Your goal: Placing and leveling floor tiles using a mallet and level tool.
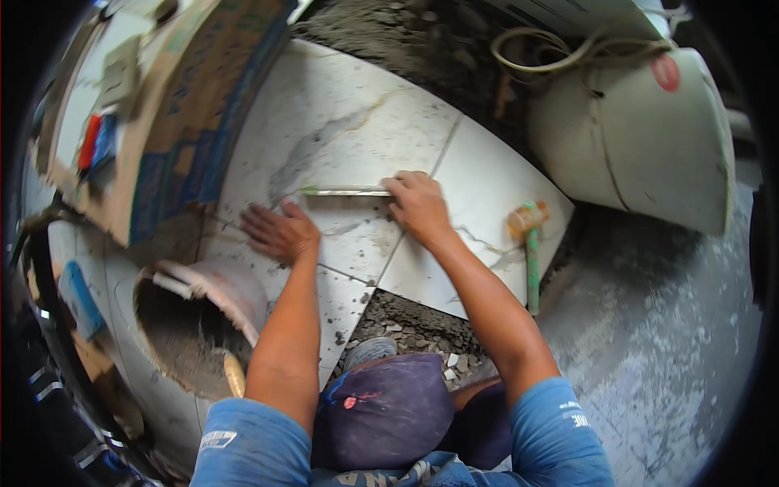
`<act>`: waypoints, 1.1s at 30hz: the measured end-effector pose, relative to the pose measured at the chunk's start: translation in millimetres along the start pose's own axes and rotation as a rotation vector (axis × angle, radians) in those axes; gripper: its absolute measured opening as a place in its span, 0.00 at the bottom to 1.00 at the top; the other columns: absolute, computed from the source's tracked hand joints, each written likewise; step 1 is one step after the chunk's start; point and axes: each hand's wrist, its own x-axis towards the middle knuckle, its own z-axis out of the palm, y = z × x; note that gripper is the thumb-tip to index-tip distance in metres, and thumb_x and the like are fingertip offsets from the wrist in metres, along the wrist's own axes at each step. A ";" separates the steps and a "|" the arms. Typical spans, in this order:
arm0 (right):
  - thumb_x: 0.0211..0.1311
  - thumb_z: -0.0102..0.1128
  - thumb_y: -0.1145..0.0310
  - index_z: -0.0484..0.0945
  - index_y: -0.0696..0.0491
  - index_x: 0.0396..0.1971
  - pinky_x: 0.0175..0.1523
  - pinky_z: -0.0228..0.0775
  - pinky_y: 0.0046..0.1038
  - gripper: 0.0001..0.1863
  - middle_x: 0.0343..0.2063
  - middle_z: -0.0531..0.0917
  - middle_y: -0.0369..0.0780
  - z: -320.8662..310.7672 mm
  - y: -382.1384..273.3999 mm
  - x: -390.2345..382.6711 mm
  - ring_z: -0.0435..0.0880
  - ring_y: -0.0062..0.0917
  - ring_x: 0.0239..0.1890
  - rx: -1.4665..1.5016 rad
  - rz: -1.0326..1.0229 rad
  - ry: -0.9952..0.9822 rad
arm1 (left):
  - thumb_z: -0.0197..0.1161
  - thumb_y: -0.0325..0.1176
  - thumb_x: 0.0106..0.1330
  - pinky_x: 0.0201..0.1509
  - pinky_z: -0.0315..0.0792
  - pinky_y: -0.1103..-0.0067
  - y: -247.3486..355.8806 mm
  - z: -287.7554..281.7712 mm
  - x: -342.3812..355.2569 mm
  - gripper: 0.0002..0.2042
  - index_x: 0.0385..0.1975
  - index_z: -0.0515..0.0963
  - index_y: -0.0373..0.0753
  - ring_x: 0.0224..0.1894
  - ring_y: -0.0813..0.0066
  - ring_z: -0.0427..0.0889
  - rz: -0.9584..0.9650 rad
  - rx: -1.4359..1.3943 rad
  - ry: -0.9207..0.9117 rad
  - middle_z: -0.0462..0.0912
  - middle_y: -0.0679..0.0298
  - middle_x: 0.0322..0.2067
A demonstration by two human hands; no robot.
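My left hand (280,231) lies flat with its fingers spread on a white marble-patterned floor tile (357,93), holding nothing. A thin, shiny straight metal bar (345,191) runs left to right across the tiles. My right hand (419,207) has its fingers closed on the bar's right end. To the right of that hand, a mallet (531,247) with a green handle and a worn orange head rests on the neighbouring tile (483,170). Crumbs of mortar are scattered over the tiles near my left hand.
A mortar-crusted bucket (251,292) lies on its side at the left, a wooden tool handle (234,373) at its mouth. Cardboard tile boxes (182,114) stand far left. Rough mortar with tile chips (414,325) shows by my knees. A pale container (641,138) stands far right.
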 end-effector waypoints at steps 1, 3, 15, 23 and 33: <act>0.51 0.60 0.72 0.78 0.47 0.36 0.48 0.68 0.37 0.11 0.35 0.80 0.36 6.3 5.6 3.8 0.77 0.34 0.44 -0.031 0.012 -0.004 | 0.42 0.54 0.72 0.73 0.43 0.55 2.2 -0.2 -0.9 0.34 0.70 0.55 0.35 0.74 0.52 0.47 -0.013 0.004 0.019 0.51 0.49 0.72; 0.53 0.56 0.73 0.78 0.47 0.35 0.46 0.69 0.37 0.09 0.33 0.79 0.36 -3.2 11.6 0.8 0.78 0.33 0.42 -0.042 0.052 0.005 | 0.42 0.54 0.71 0.73 0.43 0.54 -1.9 0.9 2.9 0.34 0.69 0.55 0.35 0.74 0.51 0.48 -0.009 0.001 0.035 0.52 0.48 0.71; 0.66 0.59 0.59 0.73 0.57 0.54 0.58 0.67 0.31 0.22 0.50 0.80 0.45 -151.2 223.2 -169.0 0.77 0.32 0.54 0.423 0.873 0.142 | 0.44 0.58 0.70 0.70 0.51 0.56 6.2 6.7 -5.5 0.34 0.67 0.60 0.38 0.72 0.55 0.55 0.007 0.116 0.141 0.60 0.52 0.68; 0.69 0.53 0.50 0.62 0.57 0.65 0.63 0.65 0.31 0.33 0.55 0.75 0.51 -77.7 109.9 -165.7 0.74 0.36 0.58 0.655 0.815 -0.204 | 0.44 0.58 0.70 0.70 0.51 0.55 -5.5 7.2 6.4 0.34 0.67 0.59 0.38 0.72 0.55 0.54 -0.012 0.092 0.160 0.59 0.51 0.68; 0.66 0.55 0.63 0.75 0.57 0.46 0.56 0.67 0.39 0.15 0.41 0.76 0.46 -79.6 93.5 -186.8 0.74 0.39 0.48 0.076 0.650 -0.021 | 0.43 0.58 0.71 0.70 0.51 0.56 -1.9 7.8 5.2 0.34 0.68 0.57 0.38 0.72 0.56 0.54 -0.056 0.082 0.118 0.57 0.50 0.69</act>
